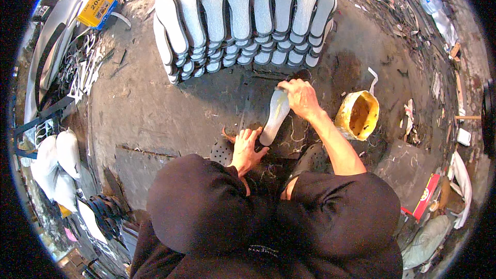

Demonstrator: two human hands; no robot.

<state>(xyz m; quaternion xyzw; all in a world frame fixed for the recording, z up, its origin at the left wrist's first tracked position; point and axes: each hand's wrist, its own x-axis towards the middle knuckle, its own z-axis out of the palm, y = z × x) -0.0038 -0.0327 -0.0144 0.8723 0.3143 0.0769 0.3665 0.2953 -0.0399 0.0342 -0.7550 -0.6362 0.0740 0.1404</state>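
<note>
A white shoe sole (277,112) with a dark edge lies aslant on the floor between my feet. A yellowish wet-looking streak runs along its upper face. At its near end, my left hand (247,149) grips it, thumb on one side and fingers on the other. My right hand (301,98) is over the far end, fingers closed and bent down; what they hold is hidden. Something dark shows just beyond that hand, too unclear to name. To the right stands a yellow bucket (341,117), stained brown inside.
Stacked white soles (240,10) with dark edges form a wide pile ahead. Strips of scrap (85,77) litter the left side, near a yellow-and-blue box (96,8). White bags (57,163) lie at left, a red box (427,196) at right. My perforated shoes (222,153) flank the sole.
</note>
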